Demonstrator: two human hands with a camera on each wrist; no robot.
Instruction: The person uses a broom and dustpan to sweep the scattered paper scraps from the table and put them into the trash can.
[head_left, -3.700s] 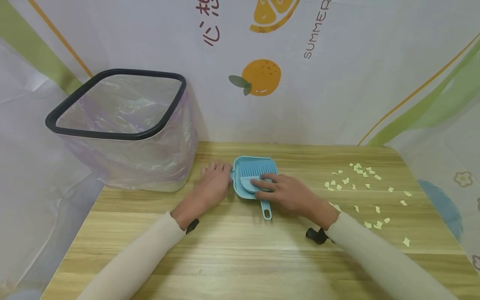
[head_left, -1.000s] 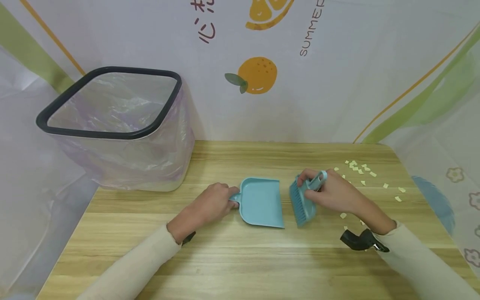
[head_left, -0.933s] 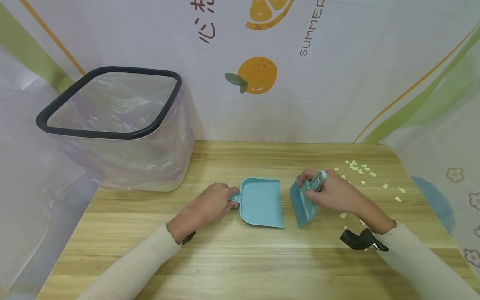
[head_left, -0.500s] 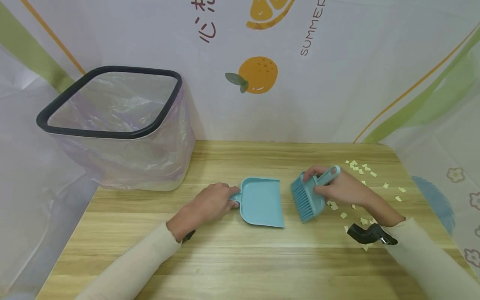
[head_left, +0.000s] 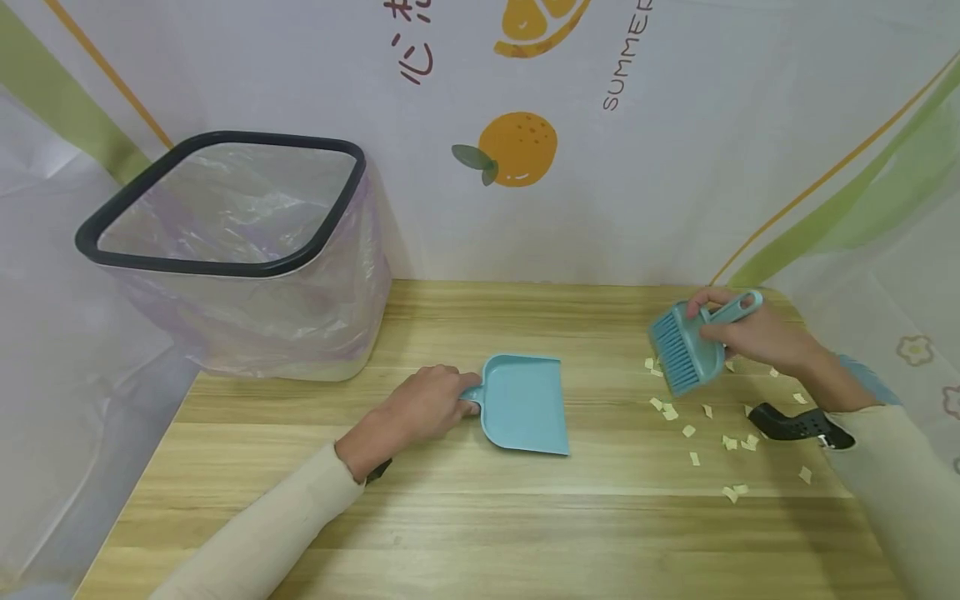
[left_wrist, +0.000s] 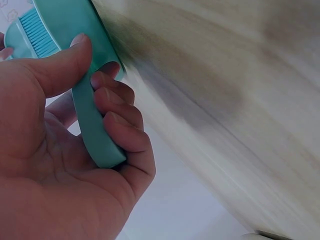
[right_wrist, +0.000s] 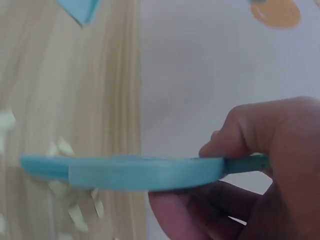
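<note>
My left hand [head_left: 427, 406] grips the short handle of a light blue dustpan [head_left: 525, 404], which lies on the wooden table with its flat edge facing right. In the left wrist view the fingers [left_wrist: 122, 132] curl round that handle [left_wrist: 95, 125]. Over at the right, my right hand [head_left: 757, 333] holds a small blue hand brush [head_left: 686, 346] by the base of its handle, bristles pointing left and down. Thumb and fingers pinch the brush [right_wrist: 145, 172] from both sides in the right wrist view. Small pale paper scraps [head_left: 669, 412] lie scattered below and around the brush.
A bin [head_left: 262, 271] with a black rim and a clear liner stands at the back left. Behind the table [head_left: 480, 533] hangs a white curtain [head_left: 637, 200] printed with oranges. More scraps [head_left: 730, 494] lie nearer the front right.
Earlier the brush lay nested in the dustpan; the right hand has lifted it out and moved it right, over the scraps. The dustpan shifted slightly toward the front, then stayed still.
</note>
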